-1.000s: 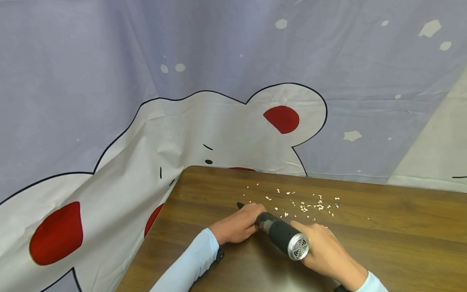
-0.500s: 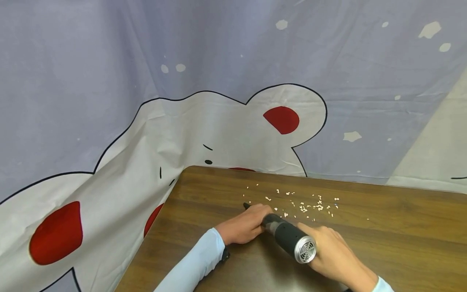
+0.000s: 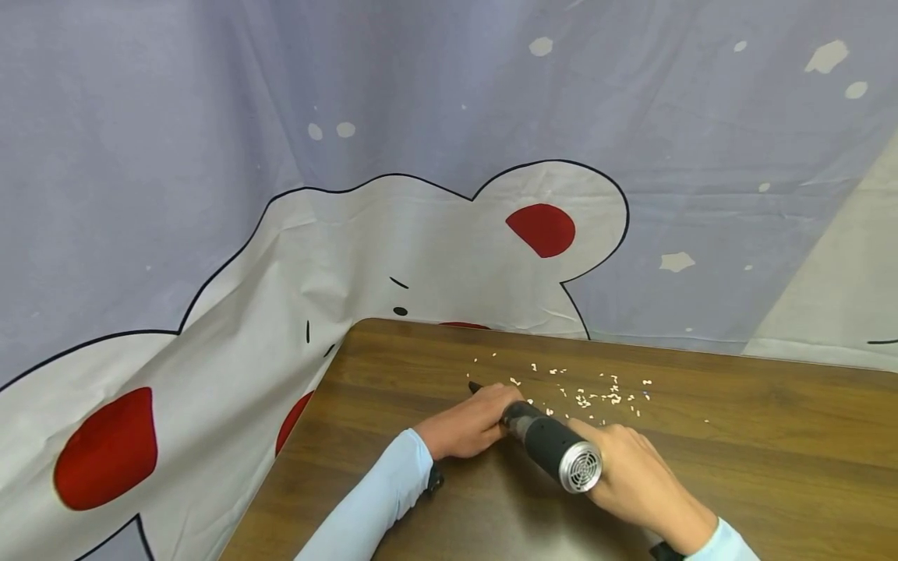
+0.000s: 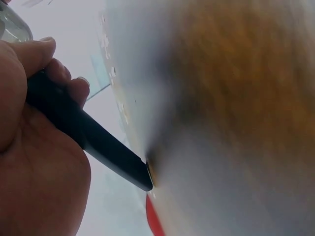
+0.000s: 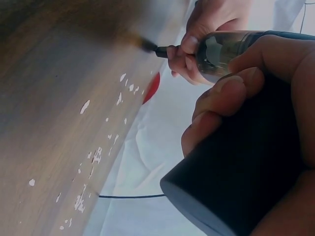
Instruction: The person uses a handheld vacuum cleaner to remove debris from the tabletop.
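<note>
Both my hands hold a dark handheld vacuum (image 3: 549,446) with a silver vented end, tilted over the wooden table. My left hand (image 3: 470,423) grips its black nozzle (image 4: 110,150), and the nozzle's tip meets the tabletop in the left wrist view. Fingers of my right hand (image 3: 634,477) wrap round the thick black handle (image 5: 246,162). Between the two hands, the clear dust cup (image 5: 219,54) shows in the right wrist view. Small white scraps (image 3: 582,400) lie scattered beyond the vacuum; what they are made of is too small to tell.
The brown wooden table (image 3: 786,444) runs off to the right, and its left edge slants toward me. A lilac and white printed cloth (image 3: 421,241) hangs along the back and left sides.
Over the second, the vacuum and both hands shift a little to the right, then slightly away from me. The white scraps in view look nearly unchanged.
</note>
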Action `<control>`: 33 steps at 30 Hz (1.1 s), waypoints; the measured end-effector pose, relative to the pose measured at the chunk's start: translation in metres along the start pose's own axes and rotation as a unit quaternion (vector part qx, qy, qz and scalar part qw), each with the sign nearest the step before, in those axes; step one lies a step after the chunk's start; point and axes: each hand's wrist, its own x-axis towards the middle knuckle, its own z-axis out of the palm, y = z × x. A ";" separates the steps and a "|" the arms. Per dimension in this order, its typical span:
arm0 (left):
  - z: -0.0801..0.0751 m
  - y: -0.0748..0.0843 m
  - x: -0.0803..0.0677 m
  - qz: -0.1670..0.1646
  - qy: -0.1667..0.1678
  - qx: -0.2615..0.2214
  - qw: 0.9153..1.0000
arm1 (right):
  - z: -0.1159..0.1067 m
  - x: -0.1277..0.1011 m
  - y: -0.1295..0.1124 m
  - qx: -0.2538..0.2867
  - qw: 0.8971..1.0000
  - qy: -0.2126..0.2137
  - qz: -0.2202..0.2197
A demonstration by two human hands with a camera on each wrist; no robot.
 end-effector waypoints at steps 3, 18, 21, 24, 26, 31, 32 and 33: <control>-0.002 -0.004 0.000 0.001 0.001 0.003 1.000 | 0.002 0.004 0.001 0.000 1.000 -0.007 0.005; -0.010 -0.022 0.009 -0.029 -0.021 -0.014 0.999 | 0.010 0.018 0.007 0.016 0.999 -0.019 0.032; -0.011 -0.025 0.013 -0.025 -0.021 -0.016 0.999 | 0.011 0.020 0.009 0.014 0.999 -0.020 0.040; -0.011 -0.028 0.016 -0.026 -0.022 -0.016 0.999 | 0.011 0.021 0.011 0.010 0.999 -0.022 0.047; -0.010 -0.031 0.018 -0.023 -0.023 -0.015 0.999 | 0.010 0.022 0.011 0.008 0.998 -0.023 0.051; -0.009 -0.035 0.023 -0.015 -0.024 -0.016 0.999 | 0.011 0.023 0.014 -0.004 0.999 -0.020 0.050; -0.010 -0.036 0.024 -0.015 -0.024 -0.017 0.999 | 0.010 0.023 0.015 -0.007 0.999 -0.018 0.050; -0.010 -0.036 0.025 -0.014 -0.025 -0.017 0.999 | 0.010 0.023 0.015 -0.009 0.999 -0.015 0.049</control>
